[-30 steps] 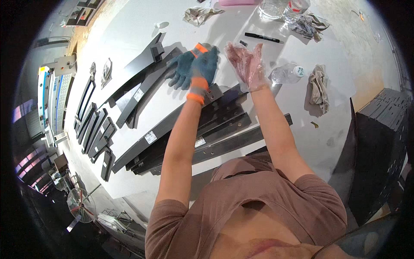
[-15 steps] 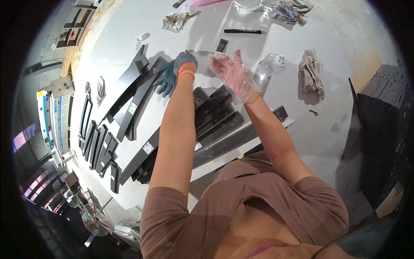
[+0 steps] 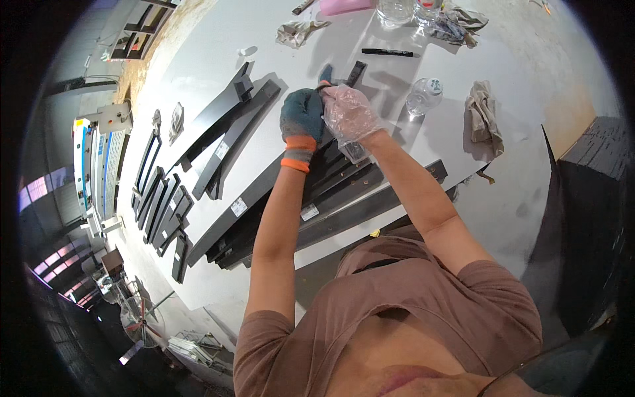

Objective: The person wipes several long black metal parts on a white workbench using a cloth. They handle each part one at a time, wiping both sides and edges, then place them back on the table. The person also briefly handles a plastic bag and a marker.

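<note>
My left hand [image 3: 302,116] wears a blue-grey work glove with an orange cuff and is closed. Thin clear plastic covers my right hand [image 3: 349,109], its fingers bent in close against the left. Between the two hands, a second blue-grey work glove [image 3: 327,73] with orange trim sticks up, mostly hidden by my fingers. Both hands appear to grip it. They are above the far end of a stack of dark metal bars [image 3: 278,192], some with white labels. A small black piece [image 3: 356,74] lies just beyond my right hand.
A black marker [image 3: 389,52], a clear bottle [image 3: 423,98] and a crumpled cloth [image 3: 484,119] lie on the white table [image 3: 509,73]. More dark bars [image 3: 231,132] rest at the left. Further rags and bottles are at the far edge; a dark block [image 3: 592,198] stands right.
My left hand has moved right to meet the right hand, and the second glove, hanging leftward before, now sits between them. My right hand's fingers, spread before, have closed.
</note>
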Demonstrator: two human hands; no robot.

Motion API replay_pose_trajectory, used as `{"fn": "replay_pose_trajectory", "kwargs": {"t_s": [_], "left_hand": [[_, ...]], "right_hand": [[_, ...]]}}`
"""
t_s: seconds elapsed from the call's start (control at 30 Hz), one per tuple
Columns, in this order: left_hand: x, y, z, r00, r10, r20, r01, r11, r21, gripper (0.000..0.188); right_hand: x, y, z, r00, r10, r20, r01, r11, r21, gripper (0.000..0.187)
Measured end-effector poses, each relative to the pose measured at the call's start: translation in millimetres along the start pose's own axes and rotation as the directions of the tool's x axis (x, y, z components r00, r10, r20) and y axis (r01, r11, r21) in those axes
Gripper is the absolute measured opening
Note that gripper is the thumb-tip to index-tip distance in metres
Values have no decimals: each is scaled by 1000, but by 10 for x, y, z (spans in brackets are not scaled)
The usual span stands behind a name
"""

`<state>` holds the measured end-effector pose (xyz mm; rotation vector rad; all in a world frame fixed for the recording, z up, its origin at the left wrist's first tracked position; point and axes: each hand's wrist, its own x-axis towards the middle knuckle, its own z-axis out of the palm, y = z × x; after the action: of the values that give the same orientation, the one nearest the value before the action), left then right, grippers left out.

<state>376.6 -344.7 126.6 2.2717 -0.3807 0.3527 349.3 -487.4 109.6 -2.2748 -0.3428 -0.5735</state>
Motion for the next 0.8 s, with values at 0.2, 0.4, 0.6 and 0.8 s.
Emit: {"fn": "replay_pose_trajectory", "kwargs": {"t_s": [0.2, 0.4, 0.6, 0.8], "left_hand": [[-382, 491, -258, 987, 142, -71, -138, 989, 62, 10], [-1053, 910, -481, 912, 410, 1, -400, 890, 218, 15], [-1676, 1324, -534, 920, 390, -26, -389, 921, 30, 18], [-2381, 1445, -555, 883, 469, 33, -462, 879, -121, 23]], "right_hand": [[-349, -190, -58, 896, 274, 349, -376, 887, 270, 18], [-593, -363, -442, 711, 571, 410, -702, 555, 446, 20], [-1326, -57, -201, 943, 328, 59, -333, 931, 152, 42], [-1786, -722, -618, 617, 585, 527, -568, -134, 812, 51]]}}
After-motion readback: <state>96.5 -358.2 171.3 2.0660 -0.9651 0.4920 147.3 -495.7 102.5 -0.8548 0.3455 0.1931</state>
